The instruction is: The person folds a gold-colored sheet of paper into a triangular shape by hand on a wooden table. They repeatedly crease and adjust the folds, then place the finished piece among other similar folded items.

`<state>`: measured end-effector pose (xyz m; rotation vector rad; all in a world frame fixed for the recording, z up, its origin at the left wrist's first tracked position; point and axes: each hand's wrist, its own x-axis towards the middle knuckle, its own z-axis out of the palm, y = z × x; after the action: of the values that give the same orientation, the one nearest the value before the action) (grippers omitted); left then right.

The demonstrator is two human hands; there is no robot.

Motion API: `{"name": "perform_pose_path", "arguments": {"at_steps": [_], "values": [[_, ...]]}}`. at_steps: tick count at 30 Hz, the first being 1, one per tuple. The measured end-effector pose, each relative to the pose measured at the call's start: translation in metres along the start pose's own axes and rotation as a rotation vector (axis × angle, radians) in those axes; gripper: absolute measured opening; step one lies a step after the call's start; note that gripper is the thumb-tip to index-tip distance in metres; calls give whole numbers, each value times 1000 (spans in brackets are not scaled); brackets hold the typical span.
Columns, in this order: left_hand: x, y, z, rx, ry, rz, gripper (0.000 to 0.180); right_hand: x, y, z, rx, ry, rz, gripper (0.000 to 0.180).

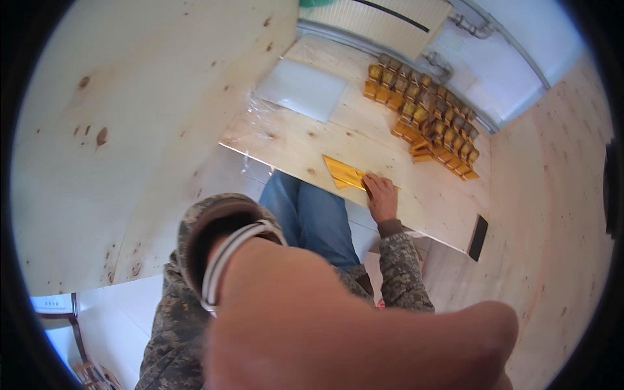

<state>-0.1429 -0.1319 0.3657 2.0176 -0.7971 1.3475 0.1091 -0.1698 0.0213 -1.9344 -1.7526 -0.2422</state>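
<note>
My right hand (383, 197) is at the near edge of the wooden table (286, 140), its fingers curled down on a flat, shiny gold foil bag (344, 174). Part of the bag is covered by the hand, and a thin bit of gold shows on its far side. Very close to the camera is my left hand (364, 338), large and blurred, raised across the bottom of the view. A pale band circles its wrist below a camouflage sleeve. Its fingers are mostly out of sight, so what it holds, if anything, does not show.
Rows of filled gold packets (422, 117) with brownish contents stand at the back right. A translucent white sheet (303, 89) lies at the back left beside crumpled clear plastic (255, 117). Wooden panels rise on both sides. A radiator (383, 23) and pipes are behind the table.
</note>
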Motion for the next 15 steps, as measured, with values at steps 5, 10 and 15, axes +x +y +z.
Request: {"name": "perform_pose_path", "arguments": {"at_steps": [5,10,15], "values": [[-4,4,11,-23,12,-33,12,-3,1,1,-9,-39,20,36],[-12,13,20,-37,32,-51,14,-3,4,4,-16,-49,16,35],[-17,20,40,-100,65,-53,17,-3,7,3,-18,-23,1,35]]}}
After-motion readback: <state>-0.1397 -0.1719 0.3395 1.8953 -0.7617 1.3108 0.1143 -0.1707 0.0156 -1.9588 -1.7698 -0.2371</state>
